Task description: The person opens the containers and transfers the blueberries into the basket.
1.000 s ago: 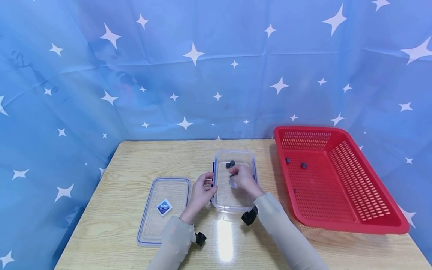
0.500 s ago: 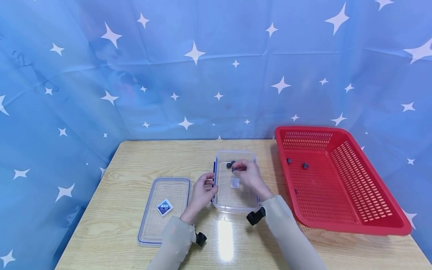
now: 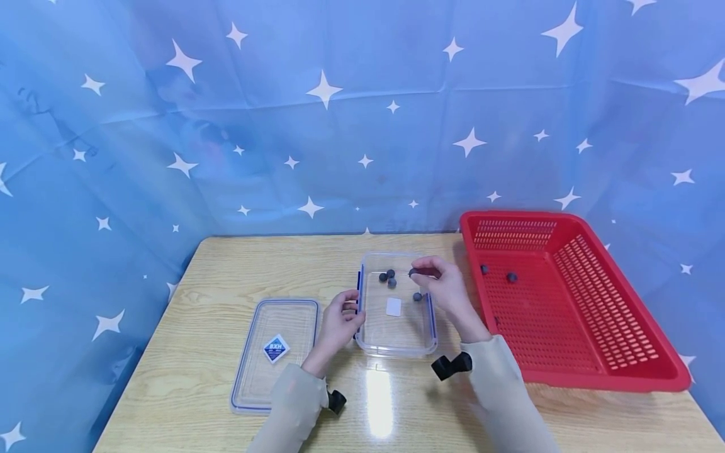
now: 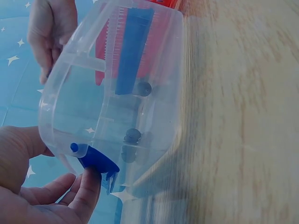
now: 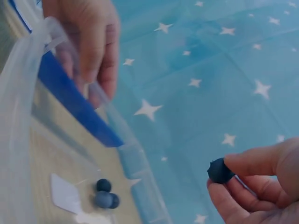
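A clear plastic food container [image 3: 396, 333] with blue side clips stands on the table. My left hand [image 3: 342, 316] grips its left wall, thumb at the rim and fingers near the blue clip [image 4: 99, 161]. Over the container's right back rim, my right hand [image 3: 447, 286] pinches a blueberry [image 5: 219, 171] between thumb and fingertips. Inside the container, three blueberries [image 5: 103, 199] sit clustered toward the back left, beside a white square pad [image 3: 393, 307]. One more blueberry [image 3: 417, 297] lies by the right wall.
The container's clear lid [image 3: 255, 371], blue-edged with a label, lies flat at the left. A large red slotted basket [image 3: 555, 321] stands at the right, with a few blueberries [image 3: 511, 277] in it. A starry blue cloth [image 3: 362, 126] hangs behind the table.
My right hand has moved right from the cluster to the container's right rim, a blueberry still in its fingers. A third blueberry now shows in the cluster. My left hand stays put.
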The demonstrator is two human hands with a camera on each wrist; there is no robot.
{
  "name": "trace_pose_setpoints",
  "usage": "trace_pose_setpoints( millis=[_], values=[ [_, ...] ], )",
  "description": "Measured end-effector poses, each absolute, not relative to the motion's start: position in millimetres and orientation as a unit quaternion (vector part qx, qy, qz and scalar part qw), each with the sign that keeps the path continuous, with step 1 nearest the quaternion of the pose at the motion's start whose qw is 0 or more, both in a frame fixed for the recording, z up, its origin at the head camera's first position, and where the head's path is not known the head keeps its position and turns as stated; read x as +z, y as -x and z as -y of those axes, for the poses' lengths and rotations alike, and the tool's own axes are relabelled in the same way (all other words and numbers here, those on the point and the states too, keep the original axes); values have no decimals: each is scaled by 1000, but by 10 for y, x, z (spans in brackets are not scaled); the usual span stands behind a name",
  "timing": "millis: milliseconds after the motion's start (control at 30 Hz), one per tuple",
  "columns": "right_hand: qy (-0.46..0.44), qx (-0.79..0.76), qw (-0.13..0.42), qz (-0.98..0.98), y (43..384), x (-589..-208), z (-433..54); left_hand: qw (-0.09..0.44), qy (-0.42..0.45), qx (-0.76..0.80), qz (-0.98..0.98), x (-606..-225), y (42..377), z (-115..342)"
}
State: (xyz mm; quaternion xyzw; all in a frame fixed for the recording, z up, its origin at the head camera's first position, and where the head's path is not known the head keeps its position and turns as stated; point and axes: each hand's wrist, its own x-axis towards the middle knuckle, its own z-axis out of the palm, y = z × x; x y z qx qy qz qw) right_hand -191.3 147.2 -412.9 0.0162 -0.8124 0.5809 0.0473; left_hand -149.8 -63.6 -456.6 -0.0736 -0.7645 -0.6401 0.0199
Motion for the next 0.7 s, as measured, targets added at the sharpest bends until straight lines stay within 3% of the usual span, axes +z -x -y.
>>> trace_pose_setpoints(
  millis=[233,533,700],
  values=[
    [-18,586,76,806,1791,-3964,-1624,25,68,-628,775,-4860,1612,657],
    [-14,554,105,826,1731,-3843,-1945,21,71,-626,776,-4881,1615,664],
    [-11,534,138,834,1882,-4057,-2337,23,73,-626,776,-4883,1612,671]
  ],
)
